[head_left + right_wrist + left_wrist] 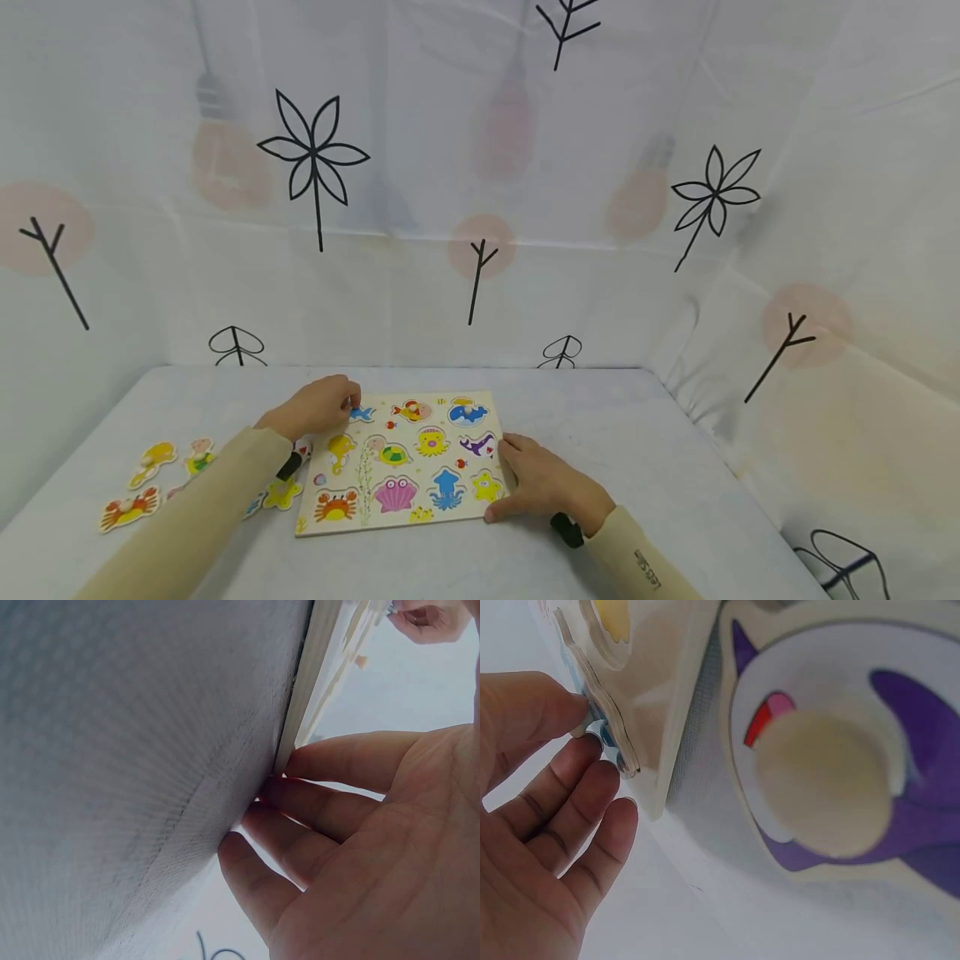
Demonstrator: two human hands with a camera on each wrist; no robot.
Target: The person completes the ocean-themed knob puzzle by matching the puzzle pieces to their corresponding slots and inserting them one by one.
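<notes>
A wooden sea-animal puzzle board [405, 425] lies flat on the table, with pictures of a crab, shell, squid, star and others. At its upper left corner my left hand [318, 406] pinches a blue puzzle piece [604, 735] between thumb and fingers; in the left wrist view its edge is at the board's surface, and whether it sits fully in its recess I cannot tell. My right hand [547, 483] rests against the board's right edge, thumb by the near corner, its extended fingers [337, 761] touching the side. Knobbed fish [412, 410] and whale [467, 412] pieces sit in the board.
Left of the board lie loose pieces: a crab [129, 508], a yellow seahorse [153, 462], a turtle [200, 457] and a yellow star [283, 493]. A purple and white piece [922, 750] with a knob lies near my left wrist. A patterned white cloth [420, 283] hangs behind the table.
</notes>
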